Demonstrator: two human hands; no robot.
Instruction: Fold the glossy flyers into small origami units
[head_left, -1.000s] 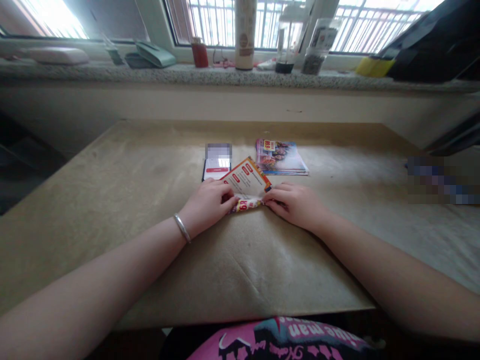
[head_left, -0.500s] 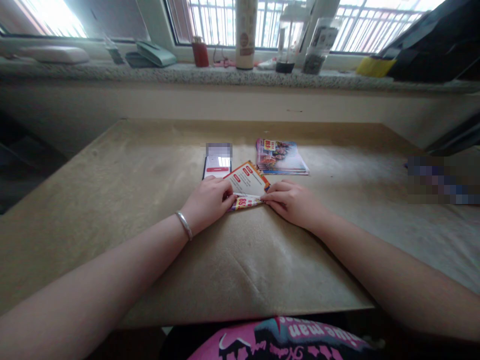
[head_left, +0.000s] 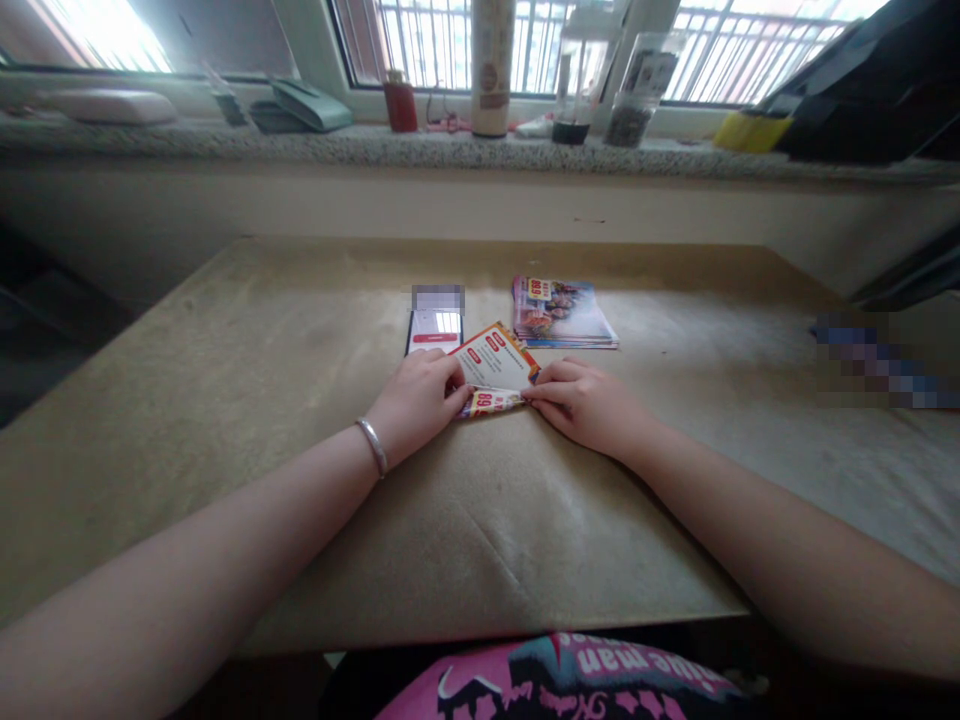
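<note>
The left hand [head_left: 416, 405] is loosely curled, knuckles up, its fingers pressed together and closed on the left end of a folded leaflet [head_left: 495, 372]. The right hand [head_left: 589, 405] lies lower and flatter, its fingers held side by side and its tips pinching the leaflet's right end against the surface [head_left: 225, 400]. The two sets of fingertips face each other across the paper, near but apart.

The leaflet lies at the middle of the surface, directly between the hands. It is glossy printed paper. The upper part is a pale, slanted panel with an orange border and small red labels, and it tilts up towards the far side. The near edge is doubled into a narrow strip that shows red and yellow print.

A thin silver bangle [head_left: 373, 446] circles the left wrist. The surface is a matt, fibrous brown sheet with faint creases. Just beyond the left hand lies a phone [head_left: 433, 331] with a lit white screen. To its right, a flat stack of the same colourful leaflets [head_left: 562, 315] rests apart from the hands.
</note>
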